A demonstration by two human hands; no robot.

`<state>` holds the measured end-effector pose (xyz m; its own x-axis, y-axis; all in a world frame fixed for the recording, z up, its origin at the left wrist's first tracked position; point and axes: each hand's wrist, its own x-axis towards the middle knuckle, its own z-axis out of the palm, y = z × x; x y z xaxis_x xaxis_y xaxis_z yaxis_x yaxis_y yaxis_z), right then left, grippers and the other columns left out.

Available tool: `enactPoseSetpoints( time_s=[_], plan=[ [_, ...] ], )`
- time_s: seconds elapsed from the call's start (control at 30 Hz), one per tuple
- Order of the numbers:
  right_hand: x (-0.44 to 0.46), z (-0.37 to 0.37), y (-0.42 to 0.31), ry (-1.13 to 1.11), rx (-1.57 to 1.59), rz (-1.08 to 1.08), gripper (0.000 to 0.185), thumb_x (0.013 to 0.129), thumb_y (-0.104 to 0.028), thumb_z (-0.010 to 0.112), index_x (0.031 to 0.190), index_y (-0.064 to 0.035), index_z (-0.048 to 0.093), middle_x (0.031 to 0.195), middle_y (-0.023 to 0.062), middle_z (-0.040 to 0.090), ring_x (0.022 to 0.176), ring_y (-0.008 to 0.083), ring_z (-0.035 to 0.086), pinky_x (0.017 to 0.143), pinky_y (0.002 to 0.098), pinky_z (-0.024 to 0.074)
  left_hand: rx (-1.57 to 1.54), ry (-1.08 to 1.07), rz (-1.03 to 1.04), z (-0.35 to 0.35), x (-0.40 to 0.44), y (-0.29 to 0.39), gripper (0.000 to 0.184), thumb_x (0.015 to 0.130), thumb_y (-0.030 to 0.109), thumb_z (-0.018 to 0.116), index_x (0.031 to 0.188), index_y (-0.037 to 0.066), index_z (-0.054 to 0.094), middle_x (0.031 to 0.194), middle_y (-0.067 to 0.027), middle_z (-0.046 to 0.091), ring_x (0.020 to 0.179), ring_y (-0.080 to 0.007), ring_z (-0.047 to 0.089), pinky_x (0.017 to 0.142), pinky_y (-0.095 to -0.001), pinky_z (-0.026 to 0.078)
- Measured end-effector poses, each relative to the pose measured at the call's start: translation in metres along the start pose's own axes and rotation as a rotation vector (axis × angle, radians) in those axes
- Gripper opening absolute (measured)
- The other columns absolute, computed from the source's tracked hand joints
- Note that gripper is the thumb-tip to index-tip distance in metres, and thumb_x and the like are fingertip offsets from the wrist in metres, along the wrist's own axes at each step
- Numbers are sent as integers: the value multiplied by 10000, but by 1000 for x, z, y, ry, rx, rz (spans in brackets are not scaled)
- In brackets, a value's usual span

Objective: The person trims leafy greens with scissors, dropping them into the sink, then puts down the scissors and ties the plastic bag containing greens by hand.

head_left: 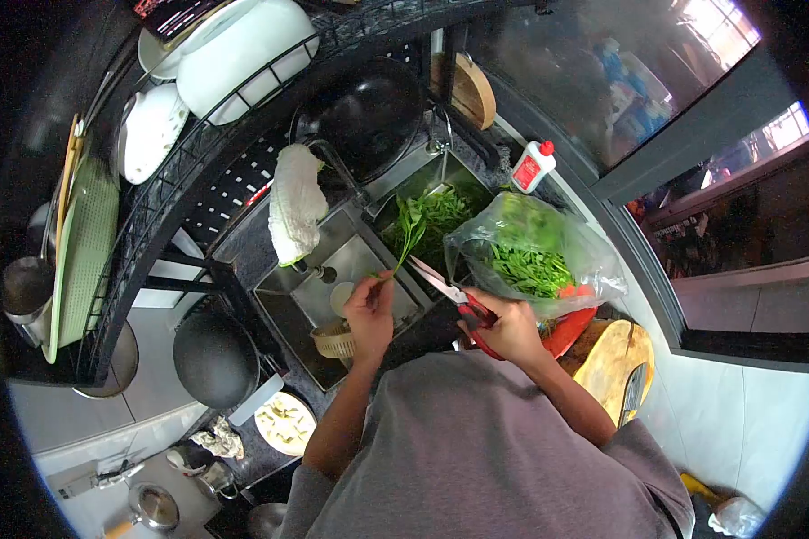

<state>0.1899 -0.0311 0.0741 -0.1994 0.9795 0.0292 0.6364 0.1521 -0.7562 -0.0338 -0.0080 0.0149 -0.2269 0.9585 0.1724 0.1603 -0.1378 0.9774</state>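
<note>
at the frame's centre, the left hand (369, 310) is clamped on a sprig (409, 237) over the sink (342, 241); the right hand (512, 329) grips scissors (452, 292), pointed towards the sprig. right of centre sits a bag (595, 260) of greens (528, 269).

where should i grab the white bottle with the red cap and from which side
Best around the middle of the white bottle, below its red cap, coming from the left: the body looks slim enough to wrap, the plastic bag crowds its lower end and the window frame lies to its right. The right hand would probably need to put down the scissors first.
</note>
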Motion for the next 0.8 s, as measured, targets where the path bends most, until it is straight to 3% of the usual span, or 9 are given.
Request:
enactPoseSetpoints(
  time_s=[0.17, 0.5, 0.67, 0.73, 0.8],
  plan=[
    [10, 6, 12, -52, -109, 18, 500, 665, -198, 694, 1157, -232, 612, 817, 156, 665, 707, 354, 644, 674, 430, 524, 141, 41, 76, 1, -4, 6, 86, 870, -14, 574, 946, -17, 615, 887, -22, 590, 689, -36, 486, 600, -179, 398],
    [17, 3, 23, -110, -137, 28, 553, 641, -195, 700, 1183, -235, 595, 790, 195, 649, 698, 367, 637, 676, 457, 511, 104, 69, 39, 15, -5, -1, 103, 844, -27, 592, 942, -21, 624, 847, -31, 594, 715, -74, 525, 638, -211, 430],
    [17, 5, 28, -78, -132, 59, 469, 675, -302, 751, 1119, -204, 638, 800, 173, 663, 721, 342, 649, 679, 426, 515, 92, 85, 42, 19, -4, -7, 88, 844, -1, 614, 926, -27, 629, 834, -13, 606, 716, -73, 524, 646, -221, 438],
    [14, -3, 18, -101, -35, 72, 466, 675, -345, 763, 1097, -184, 648, 815, 156, 671, 733, 320, 659, 683, 405, 518, -41, 95, -150, 18, -5, -9, 100, 846, -15, 610, 945, -24, 617, 909, -25, 629, 766, -74, 551, 682, -207, 446],
    [13, -5, 15, -124, 63, 90, 473, 675, -387, 774, 1075, -163, 657, 830, 139, 679, 745, 297, 668, 688, 384, 521, -77, 106, -158, 19, -3, -16, 104, 846, -12, 614, 950, -18, 621, 901, -17, 629, 773, -74, 554, 694, -209, 450]
  ],
)
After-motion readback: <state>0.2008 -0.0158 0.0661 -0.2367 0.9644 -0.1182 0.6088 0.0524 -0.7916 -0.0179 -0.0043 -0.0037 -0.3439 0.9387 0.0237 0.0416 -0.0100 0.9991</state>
